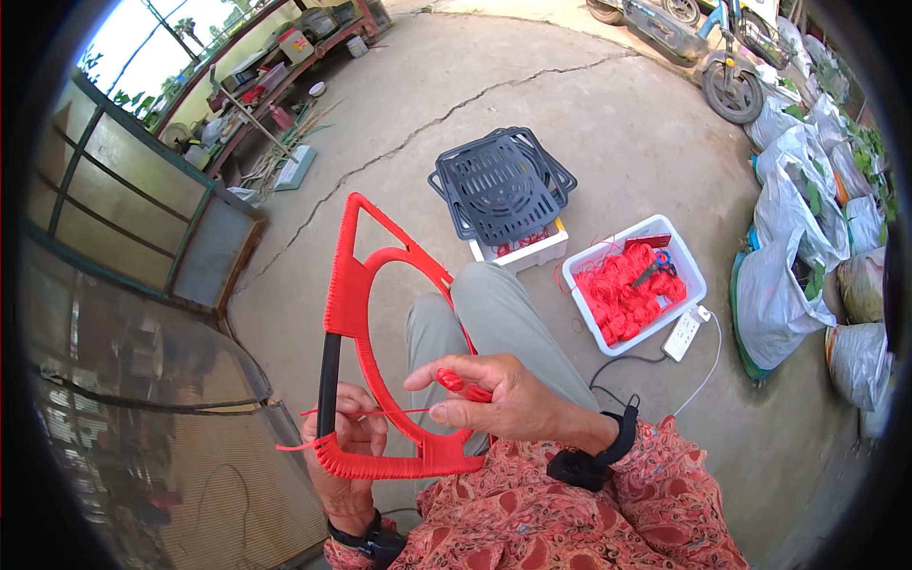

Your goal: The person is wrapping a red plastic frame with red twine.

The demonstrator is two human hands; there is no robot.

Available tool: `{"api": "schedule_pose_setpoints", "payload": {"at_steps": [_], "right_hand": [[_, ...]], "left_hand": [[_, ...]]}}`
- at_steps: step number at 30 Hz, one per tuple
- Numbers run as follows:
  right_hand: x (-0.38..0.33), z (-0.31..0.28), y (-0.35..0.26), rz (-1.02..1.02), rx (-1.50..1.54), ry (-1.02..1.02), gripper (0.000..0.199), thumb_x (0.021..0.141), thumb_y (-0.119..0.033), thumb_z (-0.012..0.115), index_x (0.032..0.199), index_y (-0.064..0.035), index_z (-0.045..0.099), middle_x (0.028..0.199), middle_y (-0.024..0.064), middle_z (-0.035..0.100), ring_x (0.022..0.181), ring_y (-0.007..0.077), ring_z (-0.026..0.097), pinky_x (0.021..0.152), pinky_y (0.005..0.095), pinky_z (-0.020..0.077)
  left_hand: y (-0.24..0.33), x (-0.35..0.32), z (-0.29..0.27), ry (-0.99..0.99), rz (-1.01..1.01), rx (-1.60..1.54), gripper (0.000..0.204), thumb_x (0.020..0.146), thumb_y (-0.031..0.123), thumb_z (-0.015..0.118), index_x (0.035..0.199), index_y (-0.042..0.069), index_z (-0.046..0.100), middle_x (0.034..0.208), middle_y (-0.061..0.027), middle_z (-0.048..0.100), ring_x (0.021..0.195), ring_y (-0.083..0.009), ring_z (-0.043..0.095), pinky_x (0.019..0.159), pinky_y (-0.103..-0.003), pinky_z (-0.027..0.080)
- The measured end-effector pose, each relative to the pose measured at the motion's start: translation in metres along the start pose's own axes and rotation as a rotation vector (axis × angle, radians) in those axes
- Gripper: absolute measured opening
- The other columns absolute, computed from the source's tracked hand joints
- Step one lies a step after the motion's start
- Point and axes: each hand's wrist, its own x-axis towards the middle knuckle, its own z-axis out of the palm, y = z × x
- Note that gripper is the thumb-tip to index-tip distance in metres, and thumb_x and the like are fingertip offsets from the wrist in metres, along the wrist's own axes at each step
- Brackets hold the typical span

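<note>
Frame (349, 296) mostly wrapped red; black stretch (330, 376) unwrapped. R hand (521, 400) curled round cord bundle (462, 384); can't tell L hand's (353, 435) grip.

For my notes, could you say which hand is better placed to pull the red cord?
Probably the right hand, which holds the bundled red cord; the left hand is at the frame's lower-left corner.
</note>
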Motion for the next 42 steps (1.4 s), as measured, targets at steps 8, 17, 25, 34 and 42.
{"api": "schedule_pose_setpoints", "payload": {"at_steps": [8,17,25,34,42], "right_hand": [[0.001,0.002,0.018,0.005,-0.229,-0.140,0.028,0.089,-0.022,0.061,0.101,0.0042,0.061,0.074,0.0115,0.063,0.074,0.0115,0.059,0.071,0.0246,0.0475],[0.005,0.009,0.012,0.002,-0.163,-0.128,0.031,0.089,-0.023,0.062,0.107,0.0023,0.057,0.082,0.0122,0.064,0.073,0.0127,0.057,0.068,0.0286,0.0465],[0.009,0.023,0.018,-0.060,-0.229,-0.194,0.024,0.087,-0.020,0.065,0.096,0.0017,0.058,0.073,0.0078,0.059,0.068,0.0104,0.053,0.065,0.0269,0.0452],[0.001,0.022,0.016,0.154,-0.032,-0.073,0.017,0.087,-0.018,0.065,0.088,-0.0026,0.057,0.069,-0.0048,0.050,0.064,0.0011,0.044,0.058,0.0202,0.0383],[0.000,0.019,0.018,0.150,-0.080,-0.049,0.014,0.087,-0.018,0.065,0.088,-0.0053,0.058,0.069,-0.0073,0.049,0.062,-0.0012,0.040,0.055,0.0180,0.0352]], "left_hand": [[0.000,-0.003,0.000,-0.070,0.055,0.109,0.027,0.078,0.019,0.073,0.085,-0.004,0.061,0.072,-0.0125,0.057,0.053,-0.0199,0.056,0.039,-0.025,0.041],[0.003,-0.007,0.002,-0.099,0.048,0.117,0.023,0.077,0.017,0.073,0.084,-0.004,0.064,0.068,-0.0130,0.060,0.056,-0.0207,0.059,0.044,-0.028,0.043],[-0.004,-0.006,-0.005,-0.149,0.034,0.071,0.020,0.076,0.009,0.072,0.088,-0.006,0.067,0.067,-0.0107,0.059,0.056,-0.0177,0.056,0.048,-0.027,0.043],[-0.002,-0.011,-0.011,-0.078,-0.092,-0.031,0.026,0.078,0.017,0.072,0.088,-0.006,0.064,0.066,-0.0084,0.057,0.054,-0.0157,0.053,0.047,-0.026,0.041],[-0.001,-0.010,-0.010,-0.074,-0.055,0.063,0.026,0.081,0.020,0.070,0.087,-0.004,0.063,0.069,-0.0094,0.056,0.056,-0.0153,0.052,0.048,-0.025,0.043]]}}
